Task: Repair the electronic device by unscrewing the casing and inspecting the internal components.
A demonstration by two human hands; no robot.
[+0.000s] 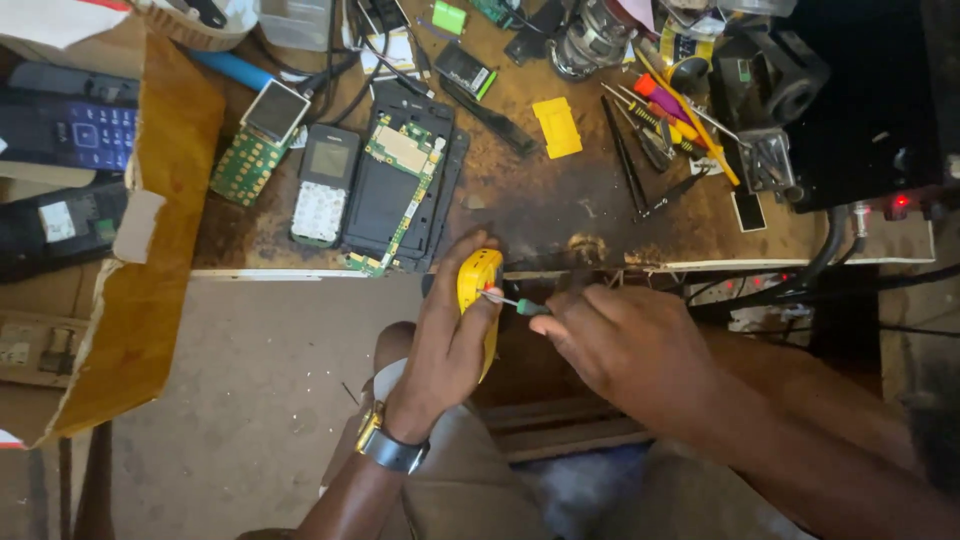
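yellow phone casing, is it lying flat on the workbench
No, the yellow phone casing is gripped in the left hand just off the worn brown workbench edge.

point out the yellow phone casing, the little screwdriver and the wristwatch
yellow phone casing (477, 280): head view, on its upper end above the left hand's fingers
screwdriver (531, 307): head view, on its green handle by the right hand's fingertips
wristwatch (388, 447): head view, on the band around the left wrist

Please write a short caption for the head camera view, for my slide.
Left hand grips a small yellow plastic phone while right hand applies a green-handled screwdriver.
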